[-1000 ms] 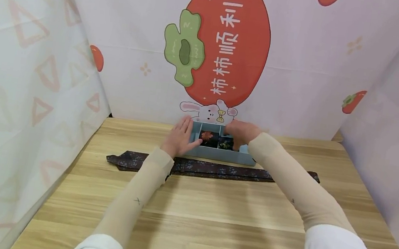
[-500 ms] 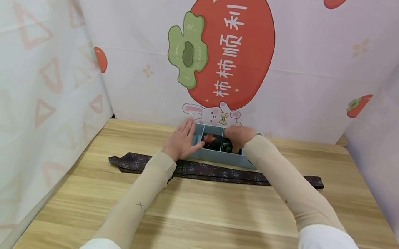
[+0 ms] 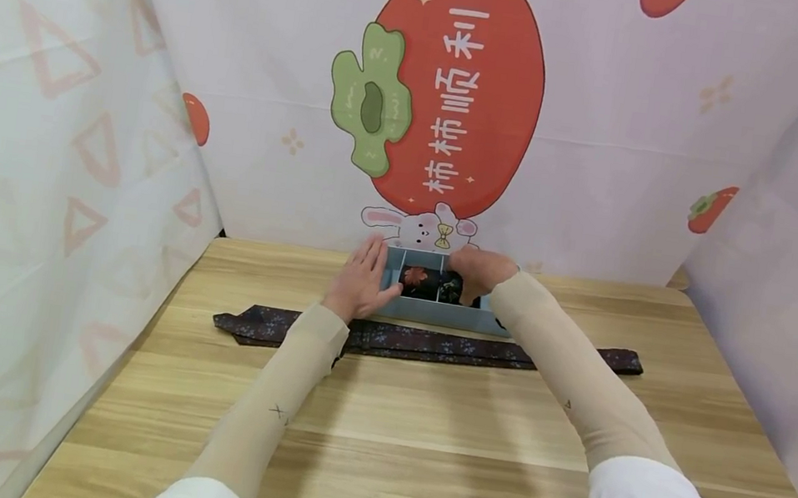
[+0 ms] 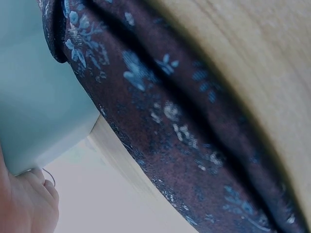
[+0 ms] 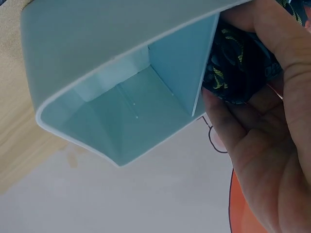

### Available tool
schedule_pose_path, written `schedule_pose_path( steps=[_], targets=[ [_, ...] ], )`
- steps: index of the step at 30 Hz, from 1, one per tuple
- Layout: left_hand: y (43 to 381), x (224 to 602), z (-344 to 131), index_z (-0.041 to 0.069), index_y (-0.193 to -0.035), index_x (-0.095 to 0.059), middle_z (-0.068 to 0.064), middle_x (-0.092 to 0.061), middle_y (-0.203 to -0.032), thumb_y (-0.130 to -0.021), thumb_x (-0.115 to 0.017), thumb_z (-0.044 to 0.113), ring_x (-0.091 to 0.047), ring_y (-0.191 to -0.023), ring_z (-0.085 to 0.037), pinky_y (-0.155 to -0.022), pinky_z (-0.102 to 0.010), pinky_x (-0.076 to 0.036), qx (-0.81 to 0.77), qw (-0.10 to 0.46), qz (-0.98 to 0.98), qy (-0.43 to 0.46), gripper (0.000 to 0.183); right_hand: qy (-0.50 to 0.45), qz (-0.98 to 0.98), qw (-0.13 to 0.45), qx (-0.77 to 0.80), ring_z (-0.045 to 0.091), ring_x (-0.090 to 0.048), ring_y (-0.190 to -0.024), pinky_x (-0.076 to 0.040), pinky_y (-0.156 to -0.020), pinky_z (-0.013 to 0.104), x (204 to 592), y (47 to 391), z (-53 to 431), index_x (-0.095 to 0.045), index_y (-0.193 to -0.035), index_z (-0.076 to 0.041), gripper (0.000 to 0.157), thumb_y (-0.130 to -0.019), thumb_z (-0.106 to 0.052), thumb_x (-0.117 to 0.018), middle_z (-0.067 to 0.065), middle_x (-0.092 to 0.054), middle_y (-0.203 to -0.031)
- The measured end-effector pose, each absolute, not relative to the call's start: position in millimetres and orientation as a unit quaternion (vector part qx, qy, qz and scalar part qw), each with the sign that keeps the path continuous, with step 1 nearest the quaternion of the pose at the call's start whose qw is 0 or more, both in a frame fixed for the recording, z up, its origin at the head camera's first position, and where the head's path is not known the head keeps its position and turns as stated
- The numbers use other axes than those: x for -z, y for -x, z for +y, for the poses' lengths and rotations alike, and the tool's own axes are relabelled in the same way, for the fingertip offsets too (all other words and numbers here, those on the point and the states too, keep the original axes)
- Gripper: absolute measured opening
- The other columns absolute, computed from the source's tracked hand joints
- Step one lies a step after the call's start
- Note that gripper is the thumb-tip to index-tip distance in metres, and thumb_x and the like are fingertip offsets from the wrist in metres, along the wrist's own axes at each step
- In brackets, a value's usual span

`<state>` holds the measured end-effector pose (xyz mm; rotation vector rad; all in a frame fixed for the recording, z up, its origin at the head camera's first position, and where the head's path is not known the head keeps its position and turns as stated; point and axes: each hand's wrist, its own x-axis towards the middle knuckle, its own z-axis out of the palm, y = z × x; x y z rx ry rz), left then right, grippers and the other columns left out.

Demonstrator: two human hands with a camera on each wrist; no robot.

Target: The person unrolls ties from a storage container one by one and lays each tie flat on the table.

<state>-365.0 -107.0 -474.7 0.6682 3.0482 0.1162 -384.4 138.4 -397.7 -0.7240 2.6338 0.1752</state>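
Note:
A light-blue divided box [image 3: 428,312] stands at the back of the table. My left hand [image 3: 357,281] rests on its left end with straight fingers; in the left wrist view part of this hand [image 4: 29,206] shows beside the box wall [image 4: 43,102]. My right hand [image 3: 484,273] is curled down into the box. The right wrist view shows its thumb and fingers holding a dark rolled tie with yellow figures [image 5: 235,63], beside a thin divider [image 5: 206,63]. In the compartment to the left lies a black roll with a red flower [image 3: 419,284].
A long dark tie with small blue flowers [image 3: 432,346] lies flat across the wooden table [image 3: 408,469], in front of the box and passing under both forearms. Behind the box rises a printed cloth backdrop [image 3: 586,206], with cloth side walls left and right.
The yellow-figured roll under my right hand looks rounder and sits closer to the divider on its left. My left hand has kept its place on the box; the head view has shifted slightly.

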Motion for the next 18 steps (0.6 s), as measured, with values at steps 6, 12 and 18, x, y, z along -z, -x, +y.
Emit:
schedule_pose_path(
  steps=[6,12,18],
  targets=[
    [359,468,-104,-0.006,-0.166,-0.009,-0.022,-0.005,-0.177,-0.106,-0.034,0.059,-0.004,-0.167,-0.036,-0.137,-0.046,-0.01,-0.048,0.005,0.974,-0.223,0.092,0.251,0.944,0.212,-0.041,0.029,-0.067,-0.127,-0.058,-0.105,0.046,381,380,144,-0.058,-0.15,-0.004,0.07,-0.089,-0.022,-0.087,0.015,-0.066,-0.144],
    [355,464,-104,-0.007,-0.166,-0.011,-0.023,-0.008,-0.177,-0.107,-0.035,0.057,-0.006,-0.167,-0.036,-0.137,-0.045,-0.011,-0.05,0.002,0.974,-0.223,0.091,0.249,0.951,0.182,-0.017,0.026,-0.063,-0.107,-0.061,-0.094,0.042,353,373,146,-0.067,-0.138,-0.003,0.059,-0.087,-0.021,-0.089,0.013,-0.07,-0.126],
    [356,468,-107,-0.008,-0.166,-0.011,-0.023,-0.008,-0.177,-0.107,-0.034,0.057,-0.006,-0.167,-0.036,-0.137,-0.045,-0.011,-0.047,0.003,0.974,-0.222,0.091,0.25,0.954,0.164,-0.018,0.028,-0.068,-0.118,-0.06,-0.103,0.045,329,365,145,-0.061,-0.144,-0.002,0.067,-0.087,-0.021,-0.089,0.014,-0.069,-0.136]
  ],
)
